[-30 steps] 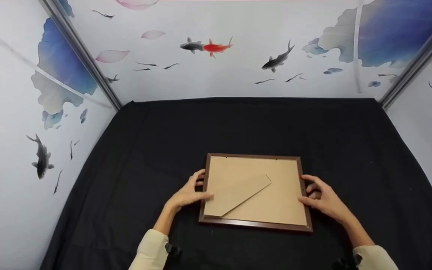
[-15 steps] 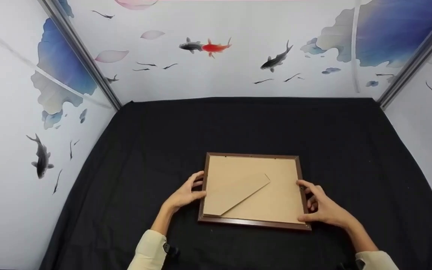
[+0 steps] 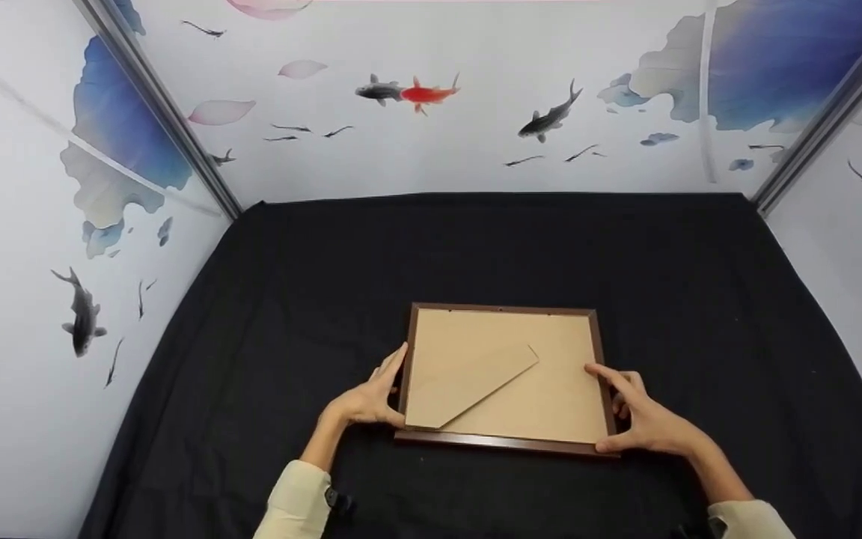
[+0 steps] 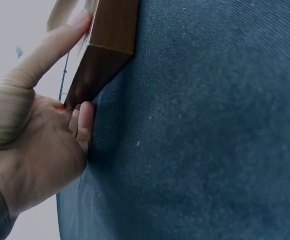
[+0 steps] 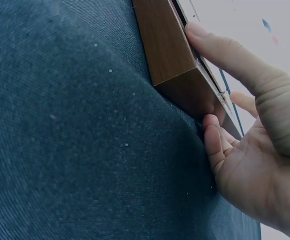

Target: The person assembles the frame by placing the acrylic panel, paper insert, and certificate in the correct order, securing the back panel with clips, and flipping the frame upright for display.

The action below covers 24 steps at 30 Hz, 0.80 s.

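Note:
A picture frame (image 3: 506, 442) with a brown wooden border lies face down on the black cloth. Its tan backing board (image 3: 566, 397) faces up, with an easel leg (image 3: 468, 385) folded flat at a slant across it. My left hand (image 3: 362, 398) grips the left side, thumb at the near left corner and fingers along the outer edge. At the near right corner my right hand (image 3: 652, 423) holds the border with its thumb, the index fingertip over the board's edge. The right wrist view shows the other fingers curled against the side of the wooden border (image 5: 170, 45).
Black cloth (image 3: 311, 269) covers the table. White panels (image 3: 476, 150) printed with fish and lotus leaves stand at the back and both sides, joined by metal posts (image 3: 161, 105).
My left thumb has slid toward me along the left side to the near corner. My right hand has shifted nearer, its thumb moving down to the near right corner. The frame has barely moved.

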### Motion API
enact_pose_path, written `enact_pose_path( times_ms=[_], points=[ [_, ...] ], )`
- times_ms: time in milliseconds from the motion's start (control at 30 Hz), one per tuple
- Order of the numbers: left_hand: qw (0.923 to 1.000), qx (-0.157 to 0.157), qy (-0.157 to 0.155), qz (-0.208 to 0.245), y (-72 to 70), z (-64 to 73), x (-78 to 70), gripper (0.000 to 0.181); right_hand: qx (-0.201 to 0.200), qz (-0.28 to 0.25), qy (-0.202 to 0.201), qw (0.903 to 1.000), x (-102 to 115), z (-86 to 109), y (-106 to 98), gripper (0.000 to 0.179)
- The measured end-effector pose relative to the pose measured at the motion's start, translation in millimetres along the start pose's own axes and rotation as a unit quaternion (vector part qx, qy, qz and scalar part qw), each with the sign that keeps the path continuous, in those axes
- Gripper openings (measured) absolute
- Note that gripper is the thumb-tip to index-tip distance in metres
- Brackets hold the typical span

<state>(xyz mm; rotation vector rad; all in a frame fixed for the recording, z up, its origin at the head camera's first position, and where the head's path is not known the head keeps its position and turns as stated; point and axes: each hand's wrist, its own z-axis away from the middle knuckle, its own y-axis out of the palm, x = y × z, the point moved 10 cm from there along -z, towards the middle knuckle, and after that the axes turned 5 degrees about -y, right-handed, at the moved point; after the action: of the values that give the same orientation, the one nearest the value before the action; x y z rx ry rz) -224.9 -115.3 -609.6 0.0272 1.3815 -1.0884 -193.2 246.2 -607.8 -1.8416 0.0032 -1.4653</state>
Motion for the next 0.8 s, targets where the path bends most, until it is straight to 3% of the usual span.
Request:
enact_pose_path(
  times_ms=[200,433,800],
  points=[
    [0.9995,-0.008,0.006,-0.029,-2.9,-1.6,-2.6,0.133,0.004,-0.011,-0.001,0.9999,2.5,-1.2,-1.2,0.107],
    [0.9996,-0.021,0.017,-0.005,-5.7,-1.8,-2.4,0.122,0.006,-0.022,-0.009,0.9997,3.3,-1.7,-1.4,0.108],
    [0.9996,-0.025,0.002,-0.013,-0.6,-3.8,2.5,0.125,-0.013,-0.007,0.011,0.9998,-1.7,1.8,-2.1,0.109]
  ],
)
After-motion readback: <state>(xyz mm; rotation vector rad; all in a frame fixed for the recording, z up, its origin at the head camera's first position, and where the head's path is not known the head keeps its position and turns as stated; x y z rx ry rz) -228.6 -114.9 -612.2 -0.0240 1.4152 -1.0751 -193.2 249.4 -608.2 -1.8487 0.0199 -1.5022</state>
